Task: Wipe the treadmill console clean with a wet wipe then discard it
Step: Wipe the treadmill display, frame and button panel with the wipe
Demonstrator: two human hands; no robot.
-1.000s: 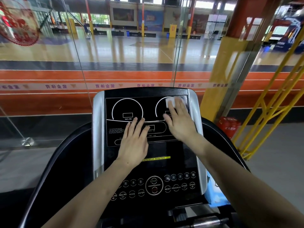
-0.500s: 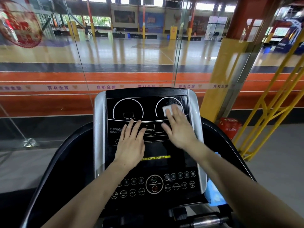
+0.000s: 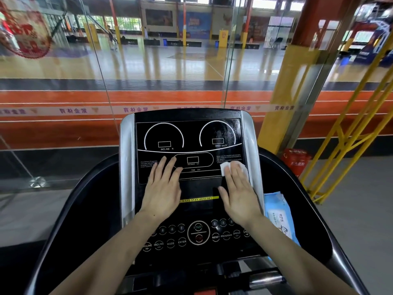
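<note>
We stand at the treadmill console (image 3: 189,133), its black display panel framed by silver side rails. Our right hand (image 3: 238,194) lies flat with straight fingers on the white wet wipe (image 3: 225,169), pressing it against the panel near the console's right edge, just below the printed notice and beside the right silver rail. The wipe shows past our fingertips and to their left. The glass around the speed dial above it looks streaked and damp.

Our left hand (image 3: 163,188) rests flat and relaxed on the left half of the panel, fingers spread, tips beside the oval distance window; it holds nothing. The two hands sit apart, with the yellow strip reading "always stay healthy" (image 3: 196,199) between them.

Below our wrists runs the row of round buttons (image 3: 197,233), start and stop at its middle.

A blue pack of wipes (image 3: 280,218) lies just off the console's right edge, on the dark side arm. Beyond the glass wall ahead lie an orange track and a wooden court.
</note>
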